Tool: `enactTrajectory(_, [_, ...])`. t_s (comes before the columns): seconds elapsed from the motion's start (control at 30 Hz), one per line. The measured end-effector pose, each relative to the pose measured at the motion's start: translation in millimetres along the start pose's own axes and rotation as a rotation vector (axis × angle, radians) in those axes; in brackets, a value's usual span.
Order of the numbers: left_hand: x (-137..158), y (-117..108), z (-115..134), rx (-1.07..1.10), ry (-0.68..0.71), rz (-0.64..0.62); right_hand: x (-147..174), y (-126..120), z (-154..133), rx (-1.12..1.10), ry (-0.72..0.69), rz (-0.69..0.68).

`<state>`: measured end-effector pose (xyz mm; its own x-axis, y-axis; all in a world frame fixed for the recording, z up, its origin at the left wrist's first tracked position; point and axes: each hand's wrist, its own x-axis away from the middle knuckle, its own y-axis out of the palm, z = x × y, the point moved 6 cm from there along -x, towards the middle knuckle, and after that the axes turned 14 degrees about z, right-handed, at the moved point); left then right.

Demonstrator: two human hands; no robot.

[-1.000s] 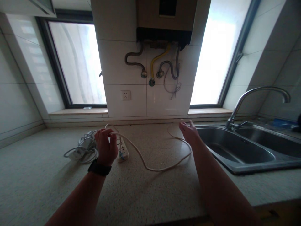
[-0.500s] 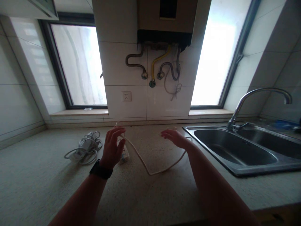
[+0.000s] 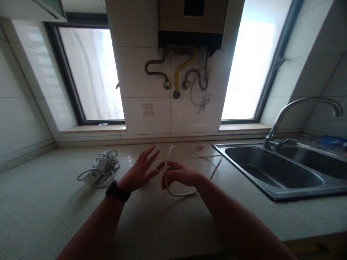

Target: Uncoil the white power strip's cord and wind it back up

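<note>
My right hand [image 3: 180,174] is closed round a white power cord [image 3: 180,195] above the middle of the countertop. A loop of the cord rises behind those fingers. The rest bends under my right wrist and runs back beside the sink, its end lying near the wall. Just to the left, my left hand [image 3: 142,169] is held open with fingers spread, its fingertips close to my right fingers. A black watch is on my left wrist. The power strip is hidden, probably behind my left hand.
A bundled white extension cord [image 3: 101,168] lies on the countertop [image 3: 54,202] at the left. To the right is a steel double sink [image 3: 271,193] with a curved faucet [image 3: 282,117]. A wall socket [image 3: 146,109] and a water heater [image 3: 173,21] are on the tiled wall.
My right hand has moved left and taken hold of the cord, drawing it into a loop. My left hand has shifted slightly right and spread its fingers. The power strip has dropped out of sight.
</note>
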<state>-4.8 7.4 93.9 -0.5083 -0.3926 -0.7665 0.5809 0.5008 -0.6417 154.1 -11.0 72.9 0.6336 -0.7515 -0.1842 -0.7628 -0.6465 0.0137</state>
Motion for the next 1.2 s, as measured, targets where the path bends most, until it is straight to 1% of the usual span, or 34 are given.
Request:
enactTrajectory(0.07, [4.6,1.7,-17.4,0.006,-0.055,0.044,2.9,-9.2,-3.1,-0.08,0.064,0.04])
enactTrajectory(0.1, [8.0,4.4,-28.6,0.004,-0.09,0.053,3.5,-17.0,-5.5,-0.086,0.083,0.093])
enactTrajectory(0.13, [12.3,8.1,-40.9,-0.005,-0.132,0.052,3.6,-27.7,-7.8,-0.07,0.095,0.174])
enactTrajectory(0.17, [17.2,12.2,-53.6,-0.01,-0.174,0.043,3.4,-41.7,-9.9,-0.042,0.098,0.286])
enactTrajectory(0.2, [22.2,17.1,-64.1,-0.016,-0.186,0.016,3.6,-58.3,-10.9,0.002,0.101,0.415])
enactTrajectory(0.23, [27.1,21.5,-73.1,-0.032,-0.185,-0.014,4.7,-77.3,-11.2,0.089,0.102,0.561])
enactTrajectory(0.27, [32.2,25.7,-81.6,-0.04,-0.202,-0.058,7.2,-97.5,-11.8,0.224,0.094,0.713])
enactTrajectory(0.33, [40.9,31.0,-93.3,-0.049,-0.24,-0.145,18.0,-136.4,-16.5,0.62,0.058,1.043])
enactTrajectory(0.37, [44.4,32.5,-96.1,-0.06,-0.256,-0.192,24.2,-150.8,-17.8,0.745,0.036,1.162])
enactTrajectory(0.4, [47.1,33.4,-96.8,-0.075,-0.26,-0.243,29.6,-161.7,-17.5,0.84,0.019,1.237])
enactTrajectory(0.43, [49.4,34.3,-95.7,-0.096,-0.255,-0.303,34.3,-169.6,-15.9,0.93,0.016,1.277])
enactTrajectory(0.5, [52.8,36.3,-90.2,-0.134,-0.229,-0.429,39.8,-177.3,-9.0,1.132,0.054,1.246])
enactTrajectory(0.57, [53.6,37.3,-85.1,-0.16,-0.219,-0.504,43.3,-178.7,0.5,1.313,0.138,1.181])
enactTrajectory(0.63, [51.8,36.9,-82.3,-0.17,-0.229,-0.499,45.1,-176.0,8.0,1.432,0.193,1.152])
enactTrajectory(0.67, [50.6,36.9,-81.4,-0.168,-0.231,-0.481,44.9,-172.9,9.2,1.498,0.189,1.153])
enactTrajectory(0.77, [49.3,38.7,-77.9,-0.145,-0.201,-0.455,39.5,-157.1,4.4,1.774,0.104,1.13])
enactTrajectory(0.87, [46.3,38.2,-68.5,-0.109,-0.151,-0.431,33.0,-140.1,-4.1,1.945,0.094,1.06])
enactTrajectory(0.93, [39.9,34.0,-56.7,-0.055,-0.143,-0.387,28.3,-126.4,-11.4,1.975,0.065,0.997])
enactTrajectory(0.97, [35.4,31.0,-49.1,-0.013,-0.147,-0.361,25.4,-117.7,-15.5,1.972,0.011,0.966])
enactTrajectory(1.03, [24.9,23.6,-33.3,0.084,-0.185,-0.302,18.2,-96.3,-21.6,1.922,-0.172,0.878])
enactTrajectory(1.1, [15.1,16.3,-19.0,0.211,-0.251,-0.247,10.8,-73.9,-21.6,1.799,-0.372,0.76])
enactTrajectory(1.13, [11.6,13.9,-12.7,0.276,-0.28,-0.235,7.2,-64.3,-18.6,1.715,-0.442,0.698])
enactTrajectory(1.2, [6.8,11.1,-2.4,0.446,-0.326,-0.207,-0.5,-51.0,-7.5,1.52,-0.498,0.591])
